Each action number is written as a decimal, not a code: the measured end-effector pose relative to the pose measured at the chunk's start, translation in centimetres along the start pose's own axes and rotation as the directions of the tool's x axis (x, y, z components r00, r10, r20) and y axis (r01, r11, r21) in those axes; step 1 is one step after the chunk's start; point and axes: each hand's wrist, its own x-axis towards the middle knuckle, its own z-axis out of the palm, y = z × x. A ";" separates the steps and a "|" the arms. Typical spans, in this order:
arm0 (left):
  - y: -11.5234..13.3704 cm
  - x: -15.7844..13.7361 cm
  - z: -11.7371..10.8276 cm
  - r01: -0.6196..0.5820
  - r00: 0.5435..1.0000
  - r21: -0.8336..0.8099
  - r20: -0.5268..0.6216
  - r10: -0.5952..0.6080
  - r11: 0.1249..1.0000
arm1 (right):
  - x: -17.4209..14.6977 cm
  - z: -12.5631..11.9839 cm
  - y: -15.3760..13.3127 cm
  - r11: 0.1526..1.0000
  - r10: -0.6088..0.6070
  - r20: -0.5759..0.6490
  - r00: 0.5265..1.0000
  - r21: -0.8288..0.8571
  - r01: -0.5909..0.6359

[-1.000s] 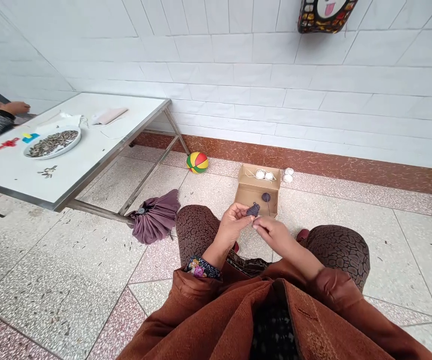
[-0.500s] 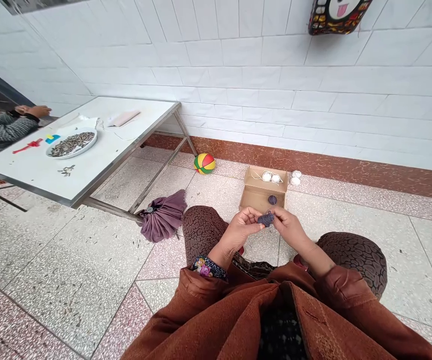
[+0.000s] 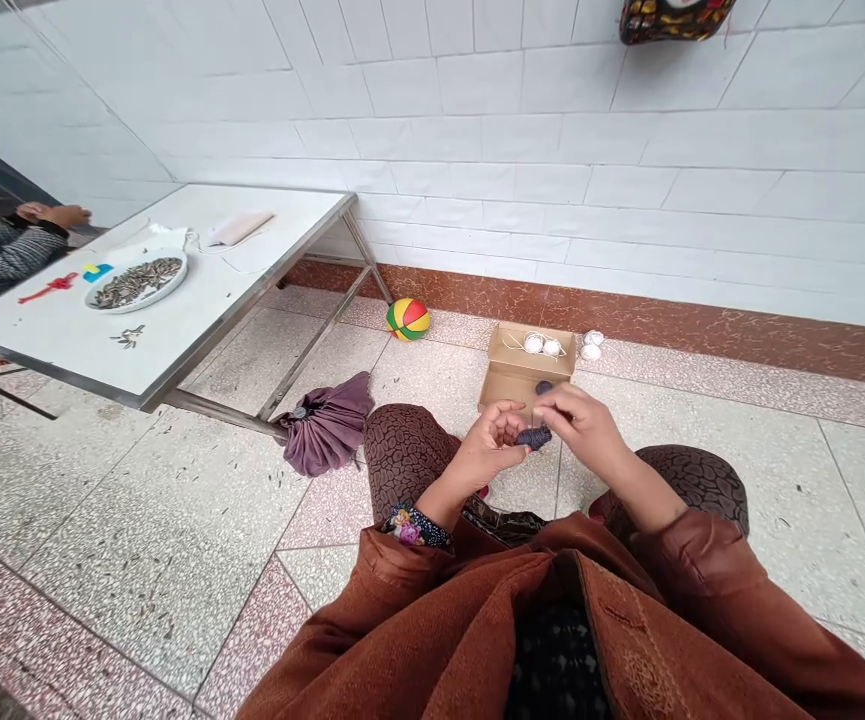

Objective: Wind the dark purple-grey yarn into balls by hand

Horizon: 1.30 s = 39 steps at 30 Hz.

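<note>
Between the thumb and fingers of my left hand [image 3: 488, 445] sits a small dark purple-grey ball of yarn [image 3: 533, 438]. My right hand [image 3: 580, 425] is just above and to the right of it, thumb and fingertips pinched on the dark yarn strand, which runs down to the ball. Beyond my hands an open cardboard box [image 3: 511, 384] rests on the floor. Another dark yarn ball [image 3: 544, 387] is in it, partly covered by my right hand. Two white yarn balls [image 3: 542, 345] lie at the box's far side.
More white yarn balls [image 3: 592, 346] lie right of the box. A colourful ball [image 3: 408, 319] and a purple cloth bag [image 3: 327, 425] are on the floor. Left stands a table [image 3: 252, 325] bearing a plate of seeds [image 3: 139, 283]; another person's hands [image 3: 57, 215] are behind it.
My right hand has lifted away from the yarn ball, up and to the right, drawing the strand. My left hand keeps the ball in nearly the same place. The view has shifted slightly.
</note>
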 end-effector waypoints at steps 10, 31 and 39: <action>-0.6 0.4 -0.7 -0.009 0.963 -0.024 -0.270 0.002 1.000 | -5.0 4.2 -0.8 0.997 -0.069 0.316 0.946 -0.003 0.073; -1.0 0.6 0.2 0.030 0.974 0.113 -0.227 -0.004 0.993 | -4.9 2.0 -0.7 1.000 -0.010 0.259 0.966 -0.012 0.013; 0.6 -0.2 1.0 -0.067 0.998 0.173 0.029 0.062 0.983 | -0.4 -0.2 1.6 0.999 0.053 0.054 0.997 0.009 -0.054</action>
